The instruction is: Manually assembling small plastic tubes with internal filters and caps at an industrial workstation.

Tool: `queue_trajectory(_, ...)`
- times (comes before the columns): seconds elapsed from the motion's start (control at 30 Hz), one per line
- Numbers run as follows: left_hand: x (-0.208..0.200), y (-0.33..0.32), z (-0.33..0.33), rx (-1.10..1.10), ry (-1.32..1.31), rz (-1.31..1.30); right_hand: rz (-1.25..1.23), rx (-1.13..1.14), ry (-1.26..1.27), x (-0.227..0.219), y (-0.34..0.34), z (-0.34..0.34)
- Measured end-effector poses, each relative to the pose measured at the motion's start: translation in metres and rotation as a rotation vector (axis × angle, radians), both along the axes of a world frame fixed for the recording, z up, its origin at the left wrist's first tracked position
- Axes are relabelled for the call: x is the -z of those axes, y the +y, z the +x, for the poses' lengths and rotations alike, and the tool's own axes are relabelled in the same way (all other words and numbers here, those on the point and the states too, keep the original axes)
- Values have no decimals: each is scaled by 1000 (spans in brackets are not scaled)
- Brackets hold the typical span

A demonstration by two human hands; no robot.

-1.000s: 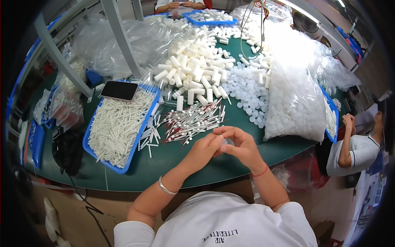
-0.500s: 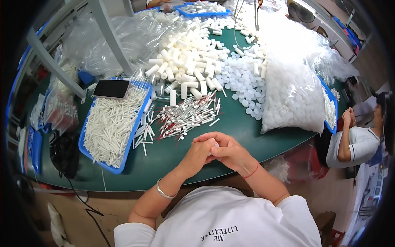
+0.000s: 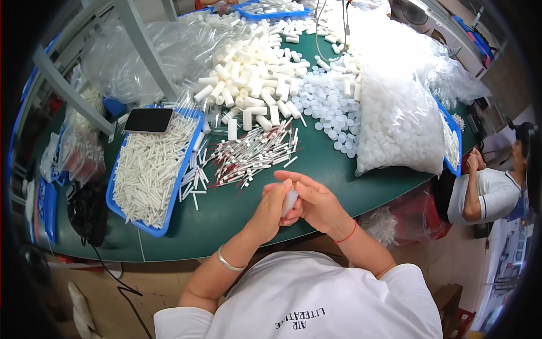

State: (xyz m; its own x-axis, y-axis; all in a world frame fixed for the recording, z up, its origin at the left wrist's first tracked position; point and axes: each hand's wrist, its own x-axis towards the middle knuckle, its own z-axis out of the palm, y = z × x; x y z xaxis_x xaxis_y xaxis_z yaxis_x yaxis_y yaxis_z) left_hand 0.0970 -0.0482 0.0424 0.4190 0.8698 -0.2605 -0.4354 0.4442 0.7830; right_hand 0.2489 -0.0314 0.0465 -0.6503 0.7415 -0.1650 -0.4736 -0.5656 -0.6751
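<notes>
Close to the table's near edge, both hands are closed around a small whitish, translucent cylinder (image 3: pixel 290 202). My left hand (image 3: pixel 270 213) grips its left side with the thumb against it. My right hand (image 3: pixel 320 204) wraps it from the right, and its lower end is partly hidden by fingers. Just beyond the hands lies a loose pile of thin white sticks with red wires (image 3: pixel 251 155). Farther off is a heap of thick white foam-like cylinders (image 3: pixel 248 85). Translucent round caps (image 3: pixel 333 116) are spread to the right of it.
A blue tray (image 3: pixel 197 141) of thin white sticks stands at left, with a phone (image 3: pixel 149 120) on its far end. A full clear bag (image 3: pixel 398 127) sits at right. A grey metal frame (image 3: pixel 145 51) rises at far left. Another person (image 3: pixel 480 189) sits at the right.
My hands have opened up slightly around the whitish cylinder, so more of it shows between them. The camera's view has shifted a little.
</notes>
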Motion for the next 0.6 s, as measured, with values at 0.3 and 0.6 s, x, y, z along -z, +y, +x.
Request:
queue_trajectory(0.3,15,-8,29,79,-163,-116,1353,329,-958,-8,-35,35)
queue_trajectory(0.6,5,-12,47,89,774,516,775,582,-1132,25,-119,131)
